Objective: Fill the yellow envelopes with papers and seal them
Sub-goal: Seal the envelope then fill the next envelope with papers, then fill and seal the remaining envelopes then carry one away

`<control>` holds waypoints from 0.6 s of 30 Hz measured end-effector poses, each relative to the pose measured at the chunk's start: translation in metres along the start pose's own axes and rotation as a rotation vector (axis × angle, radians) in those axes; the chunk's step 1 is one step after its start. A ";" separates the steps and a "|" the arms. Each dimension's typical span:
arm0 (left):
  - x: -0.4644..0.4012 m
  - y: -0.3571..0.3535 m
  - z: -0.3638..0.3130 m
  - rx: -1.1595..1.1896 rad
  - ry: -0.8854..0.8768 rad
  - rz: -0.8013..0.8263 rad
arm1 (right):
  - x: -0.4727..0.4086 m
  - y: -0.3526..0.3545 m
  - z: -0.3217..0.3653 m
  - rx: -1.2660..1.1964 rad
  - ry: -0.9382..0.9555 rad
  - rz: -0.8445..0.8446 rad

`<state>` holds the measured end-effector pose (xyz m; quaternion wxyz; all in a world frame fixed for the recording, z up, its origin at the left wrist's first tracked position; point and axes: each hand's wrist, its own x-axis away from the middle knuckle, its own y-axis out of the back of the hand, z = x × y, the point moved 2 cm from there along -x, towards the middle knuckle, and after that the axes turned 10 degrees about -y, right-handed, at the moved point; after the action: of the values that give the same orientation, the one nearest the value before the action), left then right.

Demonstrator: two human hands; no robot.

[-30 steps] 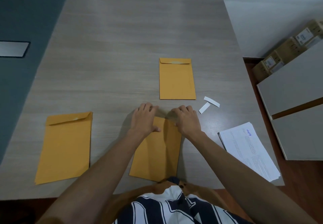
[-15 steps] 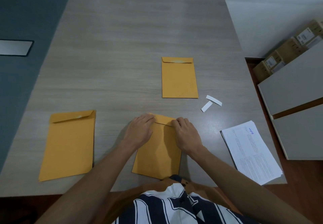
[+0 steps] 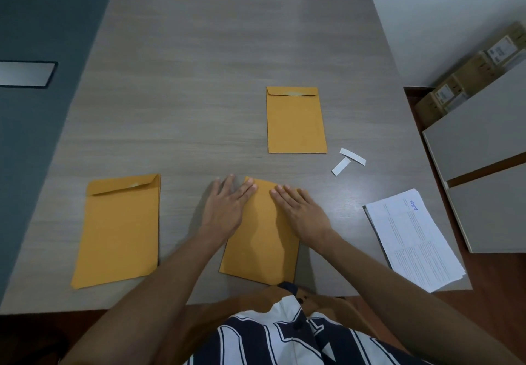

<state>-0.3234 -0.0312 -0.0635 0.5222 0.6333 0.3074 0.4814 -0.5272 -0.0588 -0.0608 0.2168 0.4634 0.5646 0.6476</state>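
While both palms lie flat on it, the envelope being worked is the nearest thing on the table.

Near envelope: the yellow envelope (image 3: 260,239) lies flat at the near middle of the wooden table (image 3: 199,65), tilted a little, its near edge close to the table's near edge.
Left hand: the left hand (image 3: 226,208) rests palm down with fingers straight and spread, pressing the envelope's far left corner; its outer fingers lie on the bare tabletop. It grips nothing.
Right hand: the right hand (image 3: 301,212) lies flat with fingers straight and together, pressing the envelope's far right part. It holds nothing.
Flap: whether the flap is closed under the hands cannot be told.
Far envelope: a second yellow envelope (image 3: 296,121) lies farther off, just right of centre, flap folded down at its far end.
Left envelope: a third yellow envelope (image 3: 119,229) lies well apart to the left, its flap at the far end.
Strips: two white paper strips (image 3: 348,161) lie right of the far envelope, touching in a T shape.
Papers: a stack of printed papers (image 3: 412,239) sits at the near right corner of the table.
Beyond the table: cardboard boxes (image 3: 469,77) stand on the floor to the far right.
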 end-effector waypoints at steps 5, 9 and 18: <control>0.000 -0.001 0.000 -0.011 0.013 0.027 | 0.019 -0.012 -0.027 -0.045 -0.014 -0.042; -0.002 0.006 -0.004 -0.004 0.031 0.070 | 0.024 -0.014 -0.030 -0.083 -0.039 -0.008; -0.024 0.007 -0.058 0.116 -0.122 -0.026 | 0.021 -0.008 -0.031 -0.100 -0.028 0.006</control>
<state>-0.3862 -0.0327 -0.0645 0.5086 0.6864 0.3108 0.4166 -0.5650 -0.0562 -0.0587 0.2457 0.4625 0.5273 0.6691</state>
